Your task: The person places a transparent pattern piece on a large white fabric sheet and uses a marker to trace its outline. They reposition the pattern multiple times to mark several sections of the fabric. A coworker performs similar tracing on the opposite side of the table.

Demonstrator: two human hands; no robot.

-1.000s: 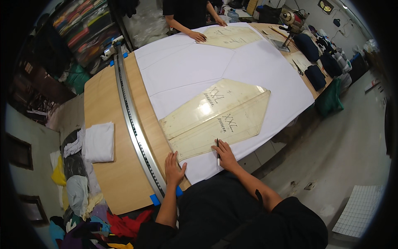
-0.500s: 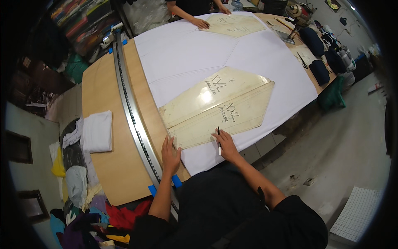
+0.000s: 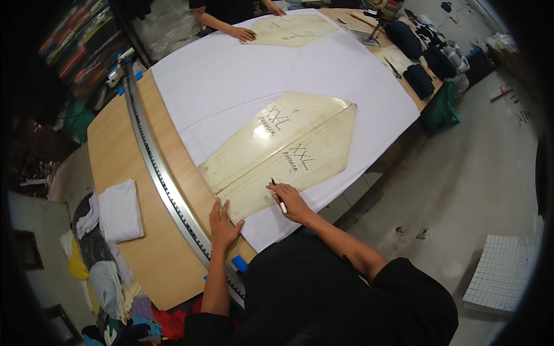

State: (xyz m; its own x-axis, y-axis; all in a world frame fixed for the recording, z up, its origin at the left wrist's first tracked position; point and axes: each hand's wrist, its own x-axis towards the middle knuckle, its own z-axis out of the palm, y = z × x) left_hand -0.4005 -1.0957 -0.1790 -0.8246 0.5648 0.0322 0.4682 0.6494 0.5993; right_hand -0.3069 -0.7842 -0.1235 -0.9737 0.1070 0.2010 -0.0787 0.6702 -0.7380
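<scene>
The right hand [image 3: 293,204] is gripping a slim black-and-white pen [image 3: 283,207]; the spread left hand [image 3: 223,229] is touching a glossy, cream, angular template [image 3: 323,141] lying on smooth white cloth [image 3: 381,106]. Even pressure would be preventing slips.

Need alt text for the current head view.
A person's right hand holds a pen over a cream template on white fabric, left hand at its near corner. Beyond, another person's hand rests by a second template.
</scene>
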